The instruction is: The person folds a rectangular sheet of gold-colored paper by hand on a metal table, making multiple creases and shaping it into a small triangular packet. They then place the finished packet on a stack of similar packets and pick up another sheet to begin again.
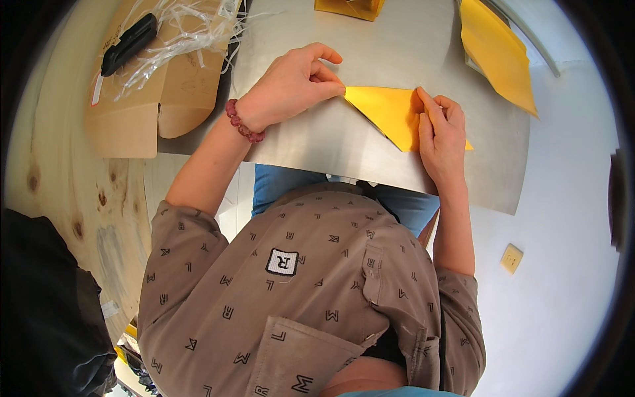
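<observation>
A folded sheet of yellow paper (390, 116) lies on the grey metal tabletop (304, 142) in front of me. Its long edge runs across the far side, and its left end narrows to a point. My left hand (294, 83), with a dark red bead bracelet on the wrist, pinches that left corner between thumb and fingertip. On the other side, my right hand (440, 129) rests over the right part of the paper, thumb and fingers bent at its edge. A small yellow corner sticks out to the right of this hand, and the fingers hide part of the sheet.
At the far left stands an open cardboard box (185, 96) with clear plastic strips (175, 46) and a black stapler-like object (129, 44) on it. More yellow paper (499, 49) lies at the far right. A yellow folded piece (350, 8) sits at the far edge of view.
</observation>
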The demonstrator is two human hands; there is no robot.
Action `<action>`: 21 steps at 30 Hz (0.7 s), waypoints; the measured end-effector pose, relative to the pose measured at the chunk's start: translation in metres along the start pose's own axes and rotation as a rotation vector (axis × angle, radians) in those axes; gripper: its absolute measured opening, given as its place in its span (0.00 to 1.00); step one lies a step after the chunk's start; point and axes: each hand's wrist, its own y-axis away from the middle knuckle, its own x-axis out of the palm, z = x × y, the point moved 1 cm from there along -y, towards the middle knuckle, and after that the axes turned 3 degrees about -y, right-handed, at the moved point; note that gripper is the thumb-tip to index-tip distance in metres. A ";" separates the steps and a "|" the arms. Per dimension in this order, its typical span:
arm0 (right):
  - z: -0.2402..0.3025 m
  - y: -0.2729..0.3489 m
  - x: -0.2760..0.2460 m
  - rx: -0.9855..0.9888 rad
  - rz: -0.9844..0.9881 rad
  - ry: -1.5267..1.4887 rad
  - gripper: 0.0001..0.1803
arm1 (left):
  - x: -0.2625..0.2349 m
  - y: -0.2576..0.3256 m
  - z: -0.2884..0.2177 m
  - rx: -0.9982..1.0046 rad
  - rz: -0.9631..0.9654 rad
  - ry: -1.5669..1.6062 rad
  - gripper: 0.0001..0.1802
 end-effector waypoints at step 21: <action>-0.002 0.000 0.002 -0.024 -0.020 0.016 0.22 | -0.007 -0.051 -0.021 -0.044 0.502 -0.327 0.17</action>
